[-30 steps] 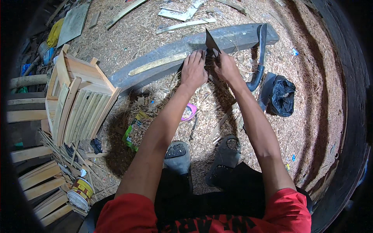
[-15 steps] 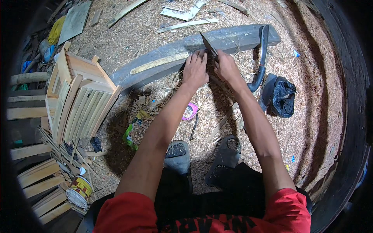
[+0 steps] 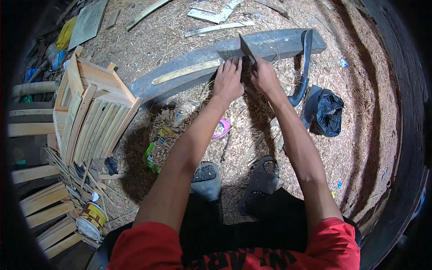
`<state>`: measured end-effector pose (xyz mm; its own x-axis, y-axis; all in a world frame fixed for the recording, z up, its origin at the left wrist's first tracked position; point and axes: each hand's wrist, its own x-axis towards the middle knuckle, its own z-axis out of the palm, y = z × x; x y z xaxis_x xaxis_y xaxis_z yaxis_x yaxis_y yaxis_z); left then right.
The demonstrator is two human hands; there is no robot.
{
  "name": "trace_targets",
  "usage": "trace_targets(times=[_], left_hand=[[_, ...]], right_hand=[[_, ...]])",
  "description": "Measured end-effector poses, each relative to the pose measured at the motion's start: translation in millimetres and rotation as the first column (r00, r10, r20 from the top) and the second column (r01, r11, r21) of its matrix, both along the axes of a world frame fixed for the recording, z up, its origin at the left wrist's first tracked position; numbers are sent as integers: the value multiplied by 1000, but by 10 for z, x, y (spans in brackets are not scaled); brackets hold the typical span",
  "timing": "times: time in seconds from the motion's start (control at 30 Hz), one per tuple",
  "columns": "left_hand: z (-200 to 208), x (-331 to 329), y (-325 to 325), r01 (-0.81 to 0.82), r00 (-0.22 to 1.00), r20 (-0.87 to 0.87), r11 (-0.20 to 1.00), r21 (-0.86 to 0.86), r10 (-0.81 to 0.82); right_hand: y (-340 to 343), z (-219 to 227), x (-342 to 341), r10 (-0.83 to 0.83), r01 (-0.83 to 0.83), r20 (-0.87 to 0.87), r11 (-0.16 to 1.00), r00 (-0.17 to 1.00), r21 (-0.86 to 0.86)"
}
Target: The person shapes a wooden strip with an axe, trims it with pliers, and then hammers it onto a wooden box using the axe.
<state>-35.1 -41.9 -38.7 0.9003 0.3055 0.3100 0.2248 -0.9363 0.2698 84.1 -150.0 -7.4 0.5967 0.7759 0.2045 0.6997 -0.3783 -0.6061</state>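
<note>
A long, grey, curved wooden beam (image 3: 265, 44) lies across the wood-shaving floor in front of me. At its near edge my right hand (image 3: 265, 78) is closed round the handle of a knife, whose broad, dark blade (image 3: 246, 48) tilts up and to the left over the beam. Close beside it, my left hand (image 3: 228, 83) has its fingers bent down together over the beam's edge. Between the two hands is something dark (image 3: 247, 61); what the left fingers press on or hold is hidden. A pale wood strip (image 3: 184, 72) rests along the beam left of my hands.
A machete with a dark handle (image 3: 304, 60) leans on the beam's right end, near a black plastic bag (image 3: 328, 112). To the left stands a slatted wooden piece (image 3: 96, 114), with loose sticks and a paint bucket (image 3: 91, 221) below it. My sandals (image 3: 207, 177) are on the shavings.
Both hands have shifted very slightly to the right, still together at the beam's edge. The knife blade has moved a little to the right and its tip stands slightly higher.
</note>
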Motion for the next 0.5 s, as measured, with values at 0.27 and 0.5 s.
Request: trace_targets(times=[0.27,0.5], left_hand=[[-108,-44,89,38,993,109,999,-11,-36],[-114,-61,96,48,994,102,999,4,-48]], right_hand=[[9,58,24,-6,7,-23,1000,1000,10],[3,31,-24,16,-20,-47,996,999,-83]])
